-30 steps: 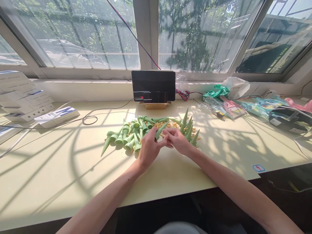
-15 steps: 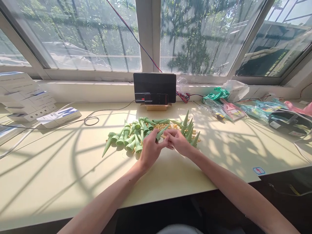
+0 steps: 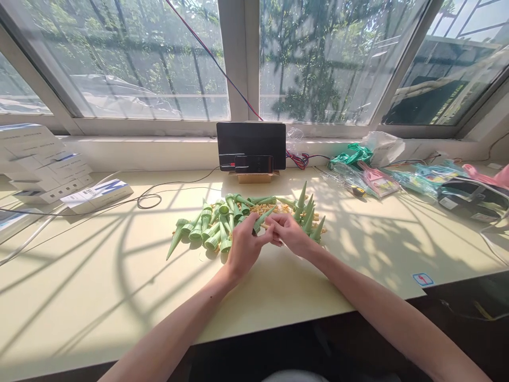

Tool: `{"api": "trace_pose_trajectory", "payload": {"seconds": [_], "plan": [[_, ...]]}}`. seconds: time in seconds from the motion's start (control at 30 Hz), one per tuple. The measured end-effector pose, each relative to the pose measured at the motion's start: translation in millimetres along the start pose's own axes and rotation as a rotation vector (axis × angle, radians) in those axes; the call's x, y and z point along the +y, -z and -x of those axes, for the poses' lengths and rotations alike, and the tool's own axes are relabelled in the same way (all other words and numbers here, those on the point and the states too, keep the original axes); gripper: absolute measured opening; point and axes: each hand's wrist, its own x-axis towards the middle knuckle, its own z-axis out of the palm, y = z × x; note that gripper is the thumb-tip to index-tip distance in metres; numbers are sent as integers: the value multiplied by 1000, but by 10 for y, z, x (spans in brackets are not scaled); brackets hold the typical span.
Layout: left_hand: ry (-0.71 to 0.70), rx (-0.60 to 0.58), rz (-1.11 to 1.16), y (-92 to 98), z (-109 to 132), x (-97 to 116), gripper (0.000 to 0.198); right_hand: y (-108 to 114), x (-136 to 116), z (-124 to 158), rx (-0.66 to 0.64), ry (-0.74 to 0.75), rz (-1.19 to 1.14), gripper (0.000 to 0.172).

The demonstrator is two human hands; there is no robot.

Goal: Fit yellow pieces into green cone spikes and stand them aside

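Observation:
My left hand (image 3: 245, 241) is closed around a green plastic cone spike (image 3: 263, 217), whose tip points up and to the right. My right hand (image 3: 287, 232) pinches close against it, fingers together around a small tan piece (image 3: 264, 226); most of that piece is hidden by the fingers. On the left lies a heap of similar green cone spikes (image 3: 207, 216) with wide collars. Several more green cones (image 3: 308, 212) stand point-up just right of my right hand. Small tan pieces (image 3: 260, 207) lie scattered behind both hands.
A dark tablet (image 3: 251, 139) and a phone (image 3: 254, 164) lean on a stand at the back. White boxes (image 3: 97, 193) are at left with a loose cable. Plastic-wrapped items (image 3: 382, 178) and a black bag (image 3: 473, 199) lie at right. The table's front edge runs below my forearms.
The view has tilted very slightly. Both hands stay together in nearly the same place, still holding the cone and the small piece.

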Motion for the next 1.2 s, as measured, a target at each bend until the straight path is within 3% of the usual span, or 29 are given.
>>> {"api": "trace_pose_trajectory", "payload": {"seconds": [0.27, 0.77, 1.2], "plan": [[10, -51, 11, 7, 17, -3, 19, 78, -48, 3, -28, 40, 156, 54], [-10, 9, -3, 12, 4, -6, 29, -75, 20, 10, -5, -131, -215, 53], [-75, -19, 7, 1, 16, -12, 23, 93, -37, 19, -48, 52, 210, 54]]}}
